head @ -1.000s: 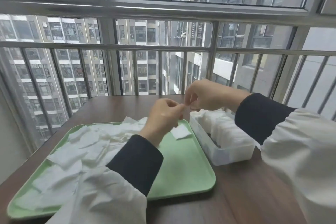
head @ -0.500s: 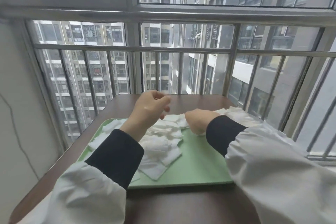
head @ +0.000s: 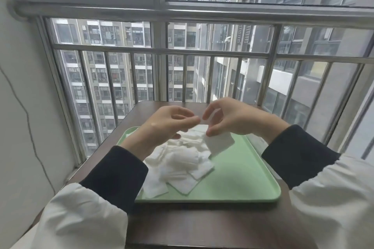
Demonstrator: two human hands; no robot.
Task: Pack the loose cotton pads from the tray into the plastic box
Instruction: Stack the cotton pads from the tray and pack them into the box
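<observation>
Covered tray corner, unclear pinch
The left sleeve [head: 113, 172] hides the green tray's [head: 242, 178] near-left corner and part of the cotton pads [head: 182, 159]. Whether the left hand's [head: 166, 125] fingers pinch the raised cotton pad [head: 220, 142] cannot be told. The table [head: 202, 228] is cut off below.

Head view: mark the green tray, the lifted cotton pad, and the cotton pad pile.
green tray [head: 242, 178], head view, bare floor right of the pads
lifted cotton pad [head: 221, 143], head view, middle of the hanging sheet
cotton pad pile [head: 182, 160], head view, top of the heap
</observation>
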